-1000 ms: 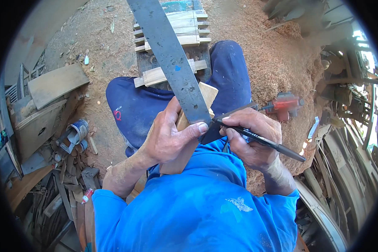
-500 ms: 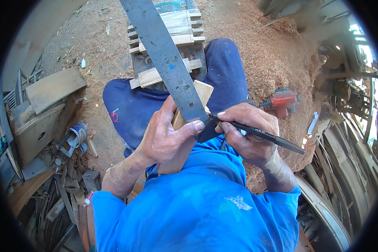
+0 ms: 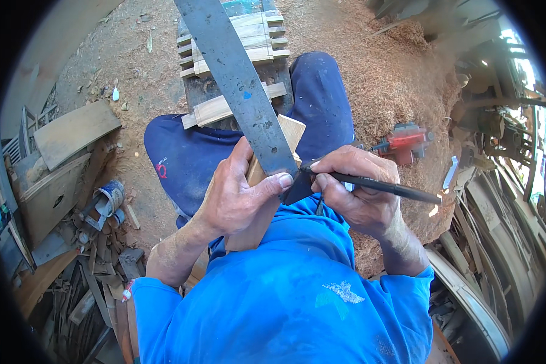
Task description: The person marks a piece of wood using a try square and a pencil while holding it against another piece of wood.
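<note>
Wooden block: above the lap, gripped in fingers of left hand.
Metal blade: across the block, under left thumb.
Black pen: pinched in fingers of right hand.
Notched wood pieces: on surface beyond.

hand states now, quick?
Left hand: closed around the wooden piece, thumb at the metal blade's lower end.
Right hand: closed, holding the black pen.
</note>
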Tool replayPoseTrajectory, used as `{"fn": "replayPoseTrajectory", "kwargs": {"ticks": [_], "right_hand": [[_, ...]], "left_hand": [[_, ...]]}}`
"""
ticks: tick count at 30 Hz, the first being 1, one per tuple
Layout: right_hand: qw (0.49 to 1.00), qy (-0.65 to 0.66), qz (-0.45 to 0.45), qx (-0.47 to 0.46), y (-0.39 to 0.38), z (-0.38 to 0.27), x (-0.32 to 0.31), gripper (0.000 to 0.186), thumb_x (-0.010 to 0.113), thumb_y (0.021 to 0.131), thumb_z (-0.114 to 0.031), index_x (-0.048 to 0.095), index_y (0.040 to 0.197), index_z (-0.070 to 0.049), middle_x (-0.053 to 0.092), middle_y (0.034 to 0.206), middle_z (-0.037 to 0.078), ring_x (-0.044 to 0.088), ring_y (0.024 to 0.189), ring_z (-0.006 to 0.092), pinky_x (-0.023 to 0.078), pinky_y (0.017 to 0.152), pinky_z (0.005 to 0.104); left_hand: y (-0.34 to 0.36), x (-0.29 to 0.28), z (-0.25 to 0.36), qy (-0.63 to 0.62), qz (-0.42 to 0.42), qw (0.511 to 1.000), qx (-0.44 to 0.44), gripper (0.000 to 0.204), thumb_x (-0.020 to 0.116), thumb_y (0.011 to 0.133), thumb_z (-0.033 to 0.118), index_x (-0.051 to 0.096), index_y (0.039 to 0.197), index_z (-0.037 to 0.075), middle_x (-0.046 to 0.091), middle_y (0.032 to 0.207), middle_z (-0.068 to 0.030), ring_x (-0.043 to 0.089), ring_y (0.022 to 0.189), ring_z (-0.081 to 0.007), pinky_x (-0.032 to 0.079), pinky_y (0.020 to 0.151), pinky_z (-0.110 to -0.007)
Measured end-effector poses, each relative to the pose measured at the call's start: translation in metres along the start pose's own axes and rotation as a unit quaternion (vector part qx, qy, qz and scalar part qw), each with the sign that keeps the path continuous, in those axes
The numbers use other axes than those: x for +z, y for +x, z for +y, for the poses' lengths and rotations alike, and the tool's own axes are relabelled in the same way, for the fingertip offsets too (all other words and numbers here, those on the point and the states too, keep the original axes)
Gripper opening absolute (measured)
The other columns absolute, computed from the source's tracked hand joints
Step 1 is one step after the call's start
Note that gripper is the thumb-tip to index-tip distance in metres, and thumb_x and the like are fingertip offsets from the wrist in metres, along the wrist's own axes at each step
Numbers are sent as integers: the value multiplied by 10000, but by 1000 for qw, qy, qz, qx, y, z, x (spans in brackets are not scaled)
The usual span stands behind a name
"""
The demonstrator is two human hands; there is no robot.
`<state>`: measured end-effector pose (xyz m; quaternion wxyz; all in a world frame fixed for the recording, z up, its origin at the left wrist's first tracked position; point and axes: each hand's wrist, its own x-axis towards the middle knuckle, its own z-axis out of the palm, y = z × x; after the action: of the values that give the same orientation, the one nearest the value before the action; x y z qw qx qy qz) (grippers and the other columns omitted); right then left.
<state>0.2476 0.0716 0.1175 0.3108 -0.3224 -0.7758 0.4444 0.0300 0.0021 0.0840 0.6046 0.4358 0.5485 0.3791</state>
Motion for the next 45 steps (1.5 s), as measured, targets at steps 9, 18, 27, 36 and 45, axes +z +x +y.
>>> {"fn": "replayPoseTrajectory", "kwargs": {"ticks": [9,18,27,36,45], "right_hand": [[999,29,3,21,-5,4,3,194,716,863,11,702,1055,-9,718,894,141,733,770,253,589,661,339],[960,-247,-30,-130,2,-3,-23,351,767,869,-214,667,1162,-47,667,1110,165,675,1052,323,542,866,409],[949,-298,-10,-107,1,22,-22,513,780,801,-422,619,1103,-39,556,903,114,574,825,310,468,729,442],[957,-263,114,43,-35,35,-16,553,892,732,-344,619,1088,-20,597,835,136,614,748,328,493,659,424],[941,-276,179,78,-63,58,-44,523,927,695,-244,620,1067,-40,646,874,131,662,773,303,531,695,396]], "left_hand": [[-1,-1,5,1,-12,1000,-24,564,762,914,262,517,1352,3,669,1177,-122,625,1118,-190,486,984,-370],[7,-2,3,-26,-27,999,-32,615,793,890,276,507,1367,13,682,1168,-122,642,1101,-200,497,976,-376],[15,-35,0,-120,64,991,-8,533,732,956,344,471,1273,3,638,1004,-97,697,760,-158,597,664,-292],[46,-26,-31,-377,273,875,136,382,526,1036,249,449,1337,26,573,1291,-209,665,1106,-364,560,952,-524],[22,15,-99,-466,226,854,43,433,580,1013,219,486,1408,71,585,1365,-159,574,1283,-333,519,1044,-558]]}}
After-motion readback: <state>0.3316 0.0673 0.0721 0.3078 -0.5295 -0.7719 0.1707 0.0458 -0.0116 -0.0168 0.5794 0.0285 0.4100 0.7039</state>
